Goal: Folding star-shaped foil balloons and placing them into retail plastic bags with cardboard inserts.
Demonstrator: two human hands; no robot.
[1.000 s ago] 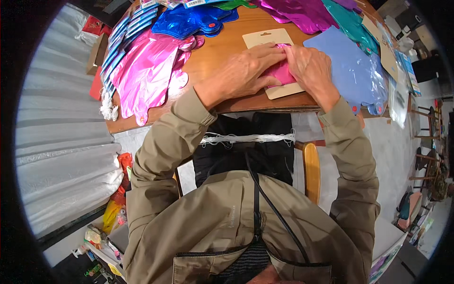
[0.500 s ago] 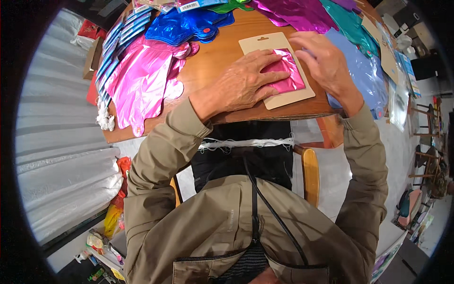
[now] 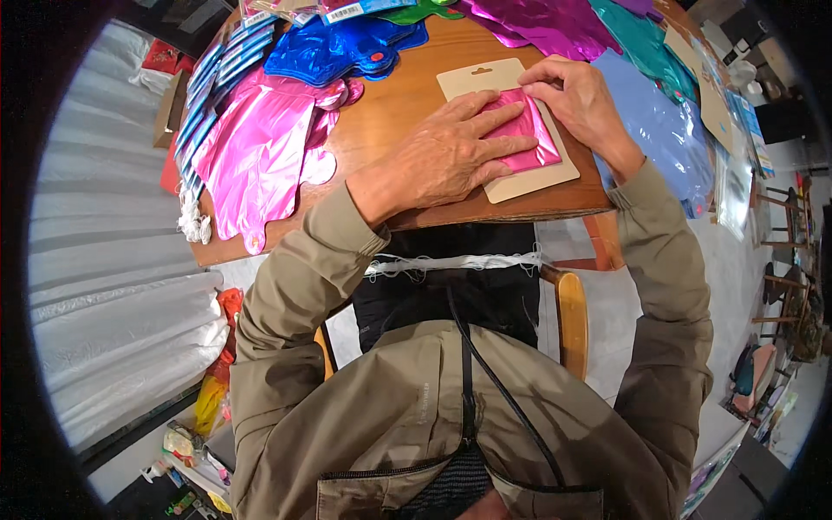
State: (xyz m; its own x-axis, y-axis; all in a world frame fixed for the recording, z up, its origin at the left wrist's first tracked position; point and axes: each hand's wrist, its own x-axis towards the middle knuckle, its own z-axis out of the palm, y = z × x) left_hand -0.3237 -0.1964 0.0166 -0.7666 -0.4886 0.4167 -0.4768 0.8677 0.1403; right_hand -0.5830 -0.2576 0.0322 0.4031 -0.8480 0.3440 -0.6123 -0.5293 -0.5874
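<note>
A tan backing card [image 3: 529,184] with a hang slot lies on the wooden table in front of me. On it sits a flat folded packet of shiny pink foil [image 3: 544,149], apparently a foil balloon. My left hand [image 3: 451,149] rests flat over the foil's left side, fingers spread and pressing it against the card. At the foil's upper right corner, my right hand [image 3: 576,100] has thumb and fingertips drawn together in a pinch. What lies between those fingertips, if anything, is too small to make out.
Flat pink foil balloons [image 3: 260,156] and blue ones [image 3: 338,48] lie at left, beside stacked packaged cards [image 3: 212,87]. Purple [image 3: 546,26], teal [image 3: 646,48] and pale blue [image 3: 667,139] foil balloons lie at right. White string [image 3: 459,263] crosses my lap below the table edge [image 3: 511,217].
My right hand has come down and left onto the foil's upper corner, its fingers closing into a pinch. My left hand stays on the foil, having shifted only slightly.
</note>
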